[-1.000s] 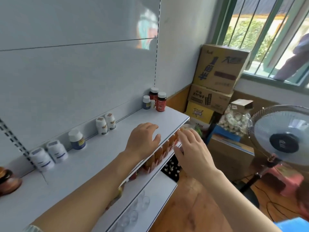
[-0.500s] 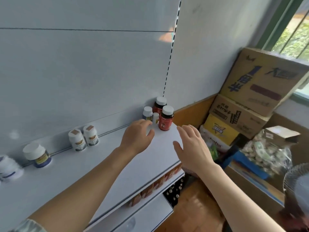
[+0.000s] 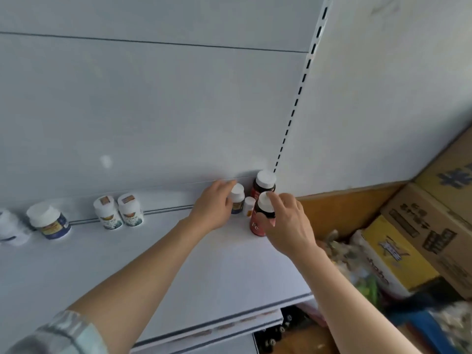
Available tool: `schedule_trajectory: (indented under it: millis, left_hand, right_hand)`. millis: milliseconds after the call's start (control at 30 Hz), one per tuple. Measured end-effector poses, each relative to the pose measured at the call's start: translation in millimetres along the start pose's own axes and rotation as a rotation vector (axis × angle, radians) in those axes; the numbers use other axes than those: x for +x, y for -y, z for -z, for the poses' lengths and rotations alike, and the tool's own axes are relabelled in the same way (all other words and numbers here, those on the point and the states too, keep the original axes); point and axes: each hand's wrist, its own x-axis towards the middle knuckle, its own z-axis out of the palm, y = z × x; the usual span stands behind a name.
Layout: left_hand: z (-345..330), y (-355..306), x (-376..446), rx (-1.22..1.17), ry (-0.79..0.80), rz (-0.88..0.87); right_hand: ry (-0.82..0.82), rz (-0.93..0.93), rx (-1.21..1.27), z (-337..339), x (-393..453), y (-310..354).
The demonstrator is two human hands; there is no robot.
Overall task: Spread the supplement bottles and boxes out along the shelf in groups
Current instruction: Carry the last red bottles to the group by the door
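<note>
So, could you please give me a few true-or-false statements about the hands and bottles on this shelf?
1. The right hand holds the front red bottle. True.
2. The left hand rests flat on the shelf. False: it holds the blue bottle.
3. A tiny bottle stands between blue and red. True.
4. The rear red bottle lies tipped over. False: it stands upright.

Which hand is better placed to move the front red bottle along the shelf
Right. The right hand already grips the front red bottle near its cap; the left hand is on the small blue-label bottle.
</note>
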Motion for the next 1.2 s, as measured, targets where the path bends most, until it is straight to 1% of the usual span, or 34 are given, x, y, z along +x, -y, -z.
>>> schedule_trajectory:
  millis: [100, 200, 267, 333, 433, 500, 567, 633, 700, 733, 833, 900, 1067, 1200]
  left_hand:
    - [-15, -4, 11, 0.027, -0.021, -0.004]
    - [-25, -8, 16, 0.036, -0.112, 0.018]
    - [-29, -9, 17, 0.017, -0.178, 0.039]
    - [-28, -6, 15, -0.049, -0.207, 0.081]
    - [-12, 3, 0, -0.289, -0.195, 0.180]
    - [9, 4, -16, -0.559, -0.132, 0.277]
    - [30, -1, -37, -0.788, -0.071, 0.319]
    - [47, -6, -57, -0.876, -0.048, 0.328]
    - [59, -9, -74, -0.912, -0.067, 0.335]
    - [65, -9, -82, -0.930, -0.093, 0.344]
    - [78, -1, -107, -0.973, -0.199, 0.378]
    - [86, 8, -122, -0.974, -0.233, 0.382]
    - [109, 34, -155, -0.978, -0.262, 0.378]
    - [132, 59, -183, -0.922, -0.261, 0.378]
  right_hand:
    - [-0.044, 0.067, 0.089, -11, 11, -12]
    - [-0.099, 0.163, 0.175, -21, 16, -22]
    - [-0.121, 0.206, 0.230, -23, 20, -27]
    - [-0.134, 0.242, 0.286, -20, 21, -32]
    - [-0.130, 0.276, 0.368, -9, 25, -37]
    - [-0.104, 0.256, 0.467, -1, 31, -32]
    - [-0.028, 0.227, 0.601, 7, 34, -18]
    - [0.102, 0.214, 0.704, 14, 34, 4]
    - [0.212, 0.228, 0.782, 18, 30, 27]
    - [0.233, 0.240, 0.810, 19, 27, 37]
    - [0.257, 0.266, 0.851, 17, 19, 64]
    - [0.268, 0.274, 0.873, 14, 12, 81]
    - [0.263, 0.261, 0.890, 10, -5, 125]
    - [0.277, 0.243, 0.937, 1, -19, 161]
